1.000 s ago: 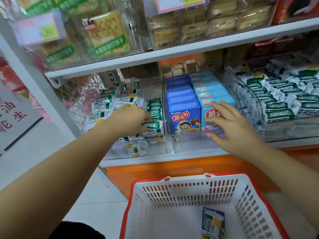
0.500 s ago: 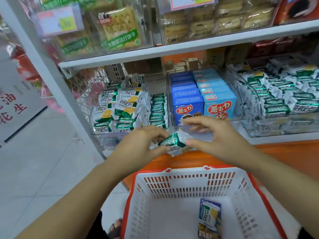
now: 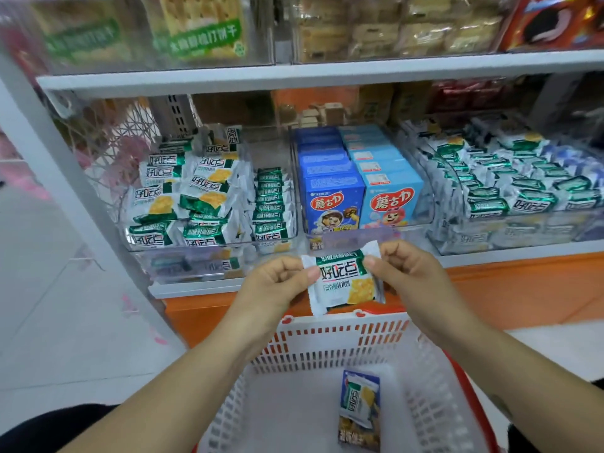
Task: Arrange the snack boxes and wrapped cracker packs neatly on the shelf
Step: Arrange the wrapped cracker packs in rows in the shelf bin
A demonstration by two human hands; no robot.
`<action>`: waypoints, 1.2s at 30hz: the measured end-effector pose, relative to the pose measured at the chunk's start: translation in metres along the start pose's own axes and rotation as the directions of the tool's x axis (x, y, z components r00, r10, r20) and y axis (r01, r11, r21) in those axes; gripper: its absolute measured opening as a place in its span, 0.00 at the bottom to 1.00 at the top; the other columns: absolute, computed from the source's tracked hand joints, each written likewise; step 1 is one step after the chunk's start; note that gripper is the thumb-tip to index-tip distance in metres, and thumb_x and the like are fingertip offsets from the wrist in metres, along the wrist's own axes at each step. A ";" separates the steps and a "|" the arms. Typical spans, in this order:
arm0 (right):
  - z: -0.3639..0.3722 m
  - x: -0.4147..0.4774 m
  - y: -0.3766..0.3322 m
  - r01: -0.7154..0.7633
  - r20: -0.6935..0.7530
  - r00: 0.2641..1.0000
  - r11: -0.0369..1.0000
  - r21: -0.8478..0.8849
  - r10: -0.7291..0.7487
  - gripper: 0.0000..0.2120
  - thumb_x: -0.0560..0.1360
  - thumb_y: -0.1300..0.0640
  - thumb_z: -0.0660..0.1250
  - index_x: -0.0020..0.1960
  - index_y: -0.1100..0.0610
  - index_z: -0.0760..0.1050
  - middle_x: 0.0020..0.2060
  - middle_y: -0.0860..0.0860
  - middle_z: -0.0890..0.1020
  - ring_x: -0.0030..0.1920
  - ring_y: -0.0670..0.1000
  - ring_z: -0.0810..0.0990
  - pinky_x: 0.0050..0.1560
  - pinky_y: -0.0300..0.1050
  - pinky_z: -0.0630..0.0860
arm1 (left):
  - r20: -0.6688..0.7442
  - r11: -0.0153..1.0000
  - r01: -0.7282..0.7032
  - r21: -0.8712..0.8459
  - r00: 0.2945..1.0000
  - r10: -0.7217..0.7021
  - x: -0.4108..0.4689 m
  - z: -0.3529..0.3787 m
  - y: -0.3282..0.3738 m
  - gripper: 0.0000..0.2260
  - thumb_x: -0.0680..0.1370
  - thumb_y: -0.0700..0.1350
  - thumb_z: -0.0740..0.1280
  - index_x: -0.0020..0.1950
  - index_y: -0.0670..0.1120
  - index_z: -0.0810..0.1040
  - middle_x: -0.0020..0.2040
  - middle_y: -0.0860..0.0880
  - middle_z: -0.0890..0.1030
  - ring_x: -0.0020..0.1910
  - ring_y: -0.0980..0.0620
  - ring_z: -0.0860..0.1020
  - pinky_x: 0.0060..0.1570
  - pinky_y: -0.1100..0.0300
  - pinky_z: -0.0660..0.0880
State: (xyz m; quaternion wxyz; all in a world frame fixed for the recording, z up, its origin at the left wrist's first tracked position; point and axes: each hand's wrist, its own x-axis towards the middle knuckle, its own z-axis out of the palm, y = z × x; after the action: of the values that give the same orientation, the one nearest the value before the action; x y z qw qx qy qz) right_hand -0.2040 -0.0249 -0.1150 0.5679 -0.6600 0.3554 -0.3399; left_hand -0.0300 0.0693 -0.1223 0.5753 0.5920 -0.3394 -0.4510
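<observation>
**Wrapped cracker pack, held in front of the lower shelf**

Item: one wrapped cracker pack (image 3: 343,277), white and green, printed face to the camera and slightly tilted. It is held in the air above the far rim of the basket (image 3: 327,338) and below the shelf edge (image 3: 490,256).

Grip: the left hand (image 3: 277,282), at 9 o'clock of the pack, pinches the left edge between thumb and curled fingers. The right hand (image 3: 405,273), at 3 o'clock, pinches the upper right corner the same way. Both sets of fingers are clamped on the wrapper.

At 6 o'clock: the basket is white lattice with a red rim. One loose pack (image 3: 359,398) lies on its floor, over a darker pack (image 3: 359,436).

At 12 o'clock: snack boxes stand in two rows in a clear bin, dark blue (image 3: 333,201) on the left and light blue (image 3: 392,197) touching it on the right.

At 10 o'clock: a heap of cracker packs (image 3: 183,197), mixed flat and on edge.

At 2 o'clock: a second stock of cracker packs (image 3: 510,181) in rows.

Further out at 12 o'clock: the upper shelf (image 3: 294,76) carries blurred biscuit packets.
</observation>
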 end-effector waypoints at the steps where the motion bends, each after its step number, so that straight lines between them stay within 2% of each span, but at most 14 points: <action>1: -0.002 0.000 0.003 0.009 -0.007 1.000 0.999 -0.037 -0.010 0.07 0.76 0.58 0.66 0.43 0.62 0.74 0.34 0.59 0.82 0.31 0.53 0.78 0.36 0.43 0.75 | -0.020 1.000 -0.004 0.019 1.000 0.004 0.002 0.002 -0.004 0.17 0.60 0.58 0.79 0.39 0.49 0.82 0.46 0.35 0.81 0.46 0.41 0.77 0.61 0.36 0.69; 3: -0.003 -0.002 0.008 0.031 0.019 0.999 0.987 -0.155 -0.029 0.11 0.78 0.57 0.63 0.40 0.62 0.69 0.27 0.50 0.80 0.30 0.49 0.77 0.36 0.38 0.73 | -0.056 0.995 -0.032 0.097 0.998 0.038 0.005 0.006 -0.009 0.15 0.66 0.59 0.76 0.39 0.49 0.79 0.47 0.34 0.79 0.46 0.36 0.78 0.57 0.37 0.72; 5: -0.003 -0.004 0.012 0.058 0.043 0.998 0.963 -0.265 -0.049 0.13 0.80 0.57 0.60 0.38 0.59 0.64 0.21 0.44 0.72 0.24 0.41 0.68 0.29 0.33 0.64 | -0.059 0.974 -0.092 0.206 0.993 0.106 0.010 0.010 -0.013 0.10 0.75 0.52 0.69 0.41 0.46 0.76 0.39 0.37 0.77 0.37 0.45 0.76 0.47 0.51 0.76; 9: -0.003 0.002 0.012 -0.014 -0.003 1.000 0.971 -0.241 0.014 0.13 0.79 0.52 0.60 0.40 0.57 0.65 0.25 0.47 0.74 0.27 0.43 0.71 0.31 0.36 0.67 | -0.038 0.931 -0.123 0.343 0.989 0.145 0.019 0.017 -0.016 0.08 0.80 0.47 0.62 0.43 0.46 0.72 0.25 0.55 0.68 0.22 0.60 0.63 0.27 0.68 0.62; 11: -0.004 0.006 0.012 -0.099 -0.012 0.995 0.985 -0.141 0.098 0.12 0.79 0.52 0.61 0.40 0.56 0.67 0.31 0.55 0.81 0.32 0.49 0.79 0.35 0.36 0.73 | -0.041 0.942 -0.087 0.325 0.993 0.106 0.023 0.016 -0.018 0.07 0.80 0.48 0.63 0.43 0.48 0.72 0.24 0.56 0.66 0.23 0.60 0.62 0.28 0.67 0.61; 13: -0.006 0.009 0.015 -0.169 0.023 0.985 0.985 -0.038 0.170 0.11 0.78 0.51 0.63 0.40 0.56 0.69 0.43 0.69 0.79 0.42 0.63 0.80 0.45 0.50 0.79 | -0.031 0.961 -0.030 0.274 0.999 0.040 0.025 0.015 -0.017 0.08 0.79 0.49 0.63 0.41 0.50 0.73 0.28 0.53 0.68 0.29 0.57 0.65 0.32 0.66 0.61; 15: -0.006 0.009 0.015 -0.187 0.050 0.981 0.982 0.001 0.187 0.11 0.77 0.49 0.65 0.40 0.54 0.71 0.48 0.74 0.74 0.43 0.64 0.78 0.54 0.63 0.77 | -0.003 0.976 0.016 0.219 1.000 -0.015 0.026 0.012 -0.015 0.07 0.78 0.50 0.64 0.42 0.49 0.74 0.31 0.49 0.70 0.32 0.55 0.67 0.35 0.62 0.62; 20: -0.015 0.010 0.009 -0.064 0.037 0.997 0.987 -0.146 0.070 0.10 0.78 0.51 0.63 0.43 0.57 0.72 0.22 0.49 0.74 0.24 0.45 0.70 0.30 0.35 0.69 | 0.043 0.996 0.029 0.085 0.999 -0.033 0.023 0.005 -0.012 0.05 0.75 0.48 0.66 0.41 0.49 0.76 0.25 0.53 0.71 0.25 0.58 0.68 0.35 0.61 0.66; 23: -0.014 0.009 0.000 -0.032 0.083 0.996 0.997 -0.074 0.038 0.10 0.78 0.52 0.61 0.42 0.57 0.73 0.27 0.51 0.80 0.28 0.46 0.75 0.32 0.34 0.72 | 0.048 0.998 0.024 -0.063 0.999 -0.021 0.017 0.000 -0.009 0.04 0.75 0.46 0.65 0.41 0.46 0.76 0.36 0.47 0.77 0.35 0.54 0.82 0.42 0.63 0.78; 27: -0.015 0.011 -0.001 -0.064 0.145 0.988 0.998 0.023 0.060 0.17 0.70 0.44 0.62 0.39 0.58 0.78 0.33 0.52 0.82 0.36 0.49 0.80 0.43 0.44 0.76 | 0.066 0.994 -0.100 0.041 0.993 0.097 0.013 -0.005 -0.004 0.14 0.69 0.58 0.65 0.38 0.48 0.80 0.48 0.53 0.84 0.53 0.56 0.81 0.55 0.60 0.76; 29: -0.013 0.010 0.002 -0.026 0.147 0.988 0.996 -0.083 0.038 0.13 0.69 0.47 0.68 0.36 0.56 0.78 0.32 0.51 0.81 0.35 0.45 0.78 0.43 0.37 0.75 | 0.031 0.968 -0.162 0.191 0.987 0.159 0.011 0.000 -0.003 0.12 0.68 0.57 0.66 0.34 0.49 0.79 0.43 0.58 0.84 0.48 0.63 0.80 0.50 0.68 0.73; 31: -0.011 0.011 0.004 -0.021 0.106 0.994 0.994 -0.103 0.032 0.08 0.70 0.54 0.71 0.39 0.56 0.75 0.29 0.46 0.79 0.32 0.42 0.76 0.38 0.31 0.72 | -0.009 0.956 -0.190 0.222 0.980 0.197 0.011 0.002 -0.007 0.09 0.65 0.55 0.71 0.36 0.52 0.77 0.38 0.53 0.81 0.41 0.53 0.79 0.44 0.62 0.73; 34: -0.008 0.013 0.007 -0.078 0.087 0.993 0.997 -0.015 0.079 0.11 0.71 0.57 0.71 0.51 0.52 0.73 0.31 0.45 0.81 0.35 0.43 0.78 0.41 0.33 0.73 | 0.008 0.950 -0.220 0.224 0.975 0.224 0.011 0.003 -0.012 0.12 0.66 0.54 0.78 0.41 0.60 0.75 0.49 0.38 0.79 0.43 0.38 0.79 0.48 0.46 0.76; 36: -0.006 0.013 0.007 -0.088 0.090 0.992 0.996 -0.028 0.090 0.09 0.73 0.54 0.69 0.53 0.47 0.75 0.33 0.45 0.83 0.37 0.41 0.80 0.40 0.31 0.74 | 0.024 0.932 -0.256 0.258 0.966 0.259 0.009 0.002 -0.012 0.12 0.67 0.53 0.76 0.41 0.63 0.73 0.56 0.42 0.76 0.47 0.47 0.80 0.51 0.51 0.76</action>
State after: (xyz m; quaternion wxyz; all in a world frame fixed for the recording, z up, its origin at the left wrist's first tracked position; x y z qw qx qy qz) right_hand -0.2032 -0.0401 -0.1208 0.5901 -0.6652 0.3621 -0.2794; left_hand -0.0295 0.0617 -0.1354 0.5490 0.6146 -0.4670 -0.3205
